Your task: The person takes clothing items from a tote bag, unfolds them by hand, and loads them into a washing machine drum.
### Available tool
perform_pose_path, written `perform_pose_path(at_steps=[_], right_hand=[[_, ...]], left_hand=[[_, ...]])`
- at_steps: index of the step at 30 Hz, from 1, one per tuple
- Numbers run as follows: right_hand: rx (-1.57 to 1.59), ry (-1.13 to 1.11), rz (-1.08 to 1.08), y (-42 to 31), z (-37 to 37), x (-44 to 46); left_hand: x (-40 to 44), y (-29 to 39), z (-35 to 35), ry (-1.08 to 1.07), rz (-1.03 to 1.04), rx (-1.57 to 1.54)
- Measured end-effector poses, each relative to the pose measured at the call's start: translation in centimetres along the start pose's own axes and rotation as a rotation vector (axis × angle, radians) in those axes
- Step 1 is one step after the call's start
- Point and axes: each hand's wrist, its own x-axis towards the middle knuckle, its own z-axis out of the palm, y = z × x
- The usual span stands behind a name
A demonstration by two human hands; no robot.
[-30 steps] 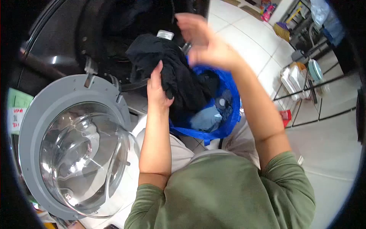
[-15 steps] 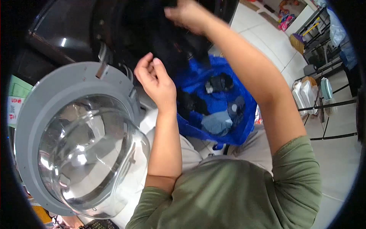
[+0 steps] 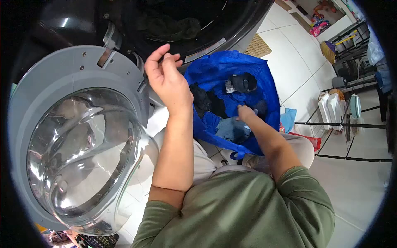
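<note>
A blue bag (image 3: 271,91) stands wide open on the floor between my knees, with dark clothes (image 3: 202,101) and a grey-blue garment (image 3: 231,129) inside. My right hand (image 3: 247,113) reaches down into it, just above the grey-blue garment, its visible fingers apart. Near its fingertips lies a rolled dark garment (image 3: 242,82) with a striped part. My left hand (image 3: 168,82) is raised in front of the washing machine opening, fingers loosely curled and apart, holding nothing. In the machine's drum (image 3: 223,31) rests a dark cloth (image 3: 178,29).
The machine's round door (image 3: 82,68), grey-rimmed with a clear glass bowl, hangs open on my left. A black wire rack (image 3: 351,124) with containers stands at right. A tan mat (image 3: 258,46) lies on the white tiles beyond the bag.
My right hand has moved from the drum opening down into the blue bag. My left hand stays raised, its fingers slightly more spread. The dark cloth in the drum shows more clearly.
</note>
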Motion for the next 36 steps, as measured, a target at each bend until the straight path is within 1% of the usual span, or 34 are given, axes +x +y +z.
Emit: perform_pose_path(at_steps=[2,3,4,5,7,8,9,10,11,12,13,14,15,16,17,18,19,20,21,22,23,24,25,26,27,28,29,31,33,35,36], right_hand=[[0.065,0.000,-0.078,2.6,0.1,1.6],[0.100,-0.003,-0.105,2.9,-1.2,1.2],[0.087,0.001,-0.242,4.0,-3.2,0.9],[0.145,-0.004,-0.285,4.4,-5.5,0.9],[0.239,0.117,-0.409,4.1,-12.0,-1.1],[0.300,0.140,-0.515,3.5,-16.3,-3.3],[0.283,0.184,-0.578,2.9,-19.7,-5.1],[0.267,0.168,-0.580,1.9,-24.1,-7.7],[0.268,0.204,-0.630,1.7,-27.5,-9.3],[0.431,0.350,-0.675,1.7,-29.5,-10.8],[0.500,0.346,-0.634,1.9,-32.0,-11.5],[0.806,0.320,-0.567,1.3,-34.2,-13.5],[0.927,0.448,-0.592,0.9,-36.2,-15.0],[0.973,0.653,-0.695,1.5,-37.9,-15.2],[1.227,0.805,-0.823,2.4,-39.1,-14.7],[1.517,0.836,-0.960,2.7,-41.2,-15.8],[1.456,0.948,-1.117,2.3,-43.2,-16.8],[1.442,0.918,-1.050,0.0,-43.8,-19.5],[1.391,0.952,-0.942,-0.8,-44.6,-20.8],[1.338,0.977,-0.835,-1.7,-45.3,-22.0],[1.248,1.053,-0.687,-1.4,-46.6,-21.9],[1.154,1.120,-0.534,-0.9,-47.5,-21.7],[1.056,1.482,-0.544,-0.1,-47.9,-21.5],[1.216,1.413,-0.664,5.3,-49.5,-19.9],[1.377,1.331,-0.784,9.9,-50.6,-18.3],[1.316,1.657,-0.638,7.9,-48.7,-17.6],[0.863,1.697,-0.479,9.3,-47.5,-15.9],[0.417,1.019,-0.262,9.9,-46.1,-14.6],[0.776,1.186,-0.252,11.7,-46.3,-14.2],[1.160,1.313,-0.206,12.6,-46.5,-14.2],[1.307,1.280,-0.261,12.4,-46.0,-13.8]], left_hand=[[0.1,-0.3,0.0,-0.052,-0.070,0.013],[-0.3,-0.4,0.1,-0.086,-0.114,0.017],[-0.3,-0.7,0.0,-0.142,-0.132,0.002],[-0.4,-0.8,0.1,-0.165,-0.149,-0.051],[-0.7,-0.7,0.0,-0.203,-0.181,-0.157],[-0.8,-0.6,0.0,-0.227,-0.145,-0.145],[-0.9,-0.5,0.1,-0.275,-0.152,-0.146],[-0.9,-0.4,0.1,-0.324,-0.159,-0.149],[-1.1,-0.3,0.3,-0.374,-0.167,-0.152],[-1.2,0.0,0.6,-0.483,-0.241,-0.134],[-1.4,-0.2,0.7,-0.649,-0.283,-0.082],[-1.9,-0.5,0.7,-0.794,-0.222,0.123],[-2.6,-1.0,0.7,-0.931,-0.154,0.331],[-3.4,-2.4,0.6,-1.036,-0.075,0.421],[-4.4,-3.4,0.7,-1.128,0.012,0.516],[-5.6,-3.3,1.1,-1.178,-0.064,0.642],[-7.0,-3.1,1.4,-1.224,-0.149,0.770],[-7.7,-3.1,1.7,-1.266,-0.231,0.779],[-8.2,-3.2,1.9,-1.200,-0.186,0.854],[-8.0,-4.1,1.7,-1.116,-0.210,0.789],[-7.5,-4.7,1.4,-1.036,-0.232,0.722],[-6.3,-3.7,1.4,-1.065,-0.282,0.833],[-4.9,-2.5,1.3,-1.085,-0.337,0.941],[-4.4,-2.0,0.7,-0.959,-0.189,0.777],[-3.5,-1.1,0.3,-0.893,-0.136,0.613],[-2.0,1.1,-0.2,-0.936,0.074,0.577],[-1.1,2.7,-0.7,-0.978,0.282,0.540],[-1.8,2.1,-1.3,-1.060,-0.025,0.258],[-1.3,2.0,-1.4,-1.253,-0.158,0.338],[-1.1,2.0,-1.1,-1.093,-0.091,0.440],[-0.2,1.8,-1.3,-1.034,0.029,0.372]])
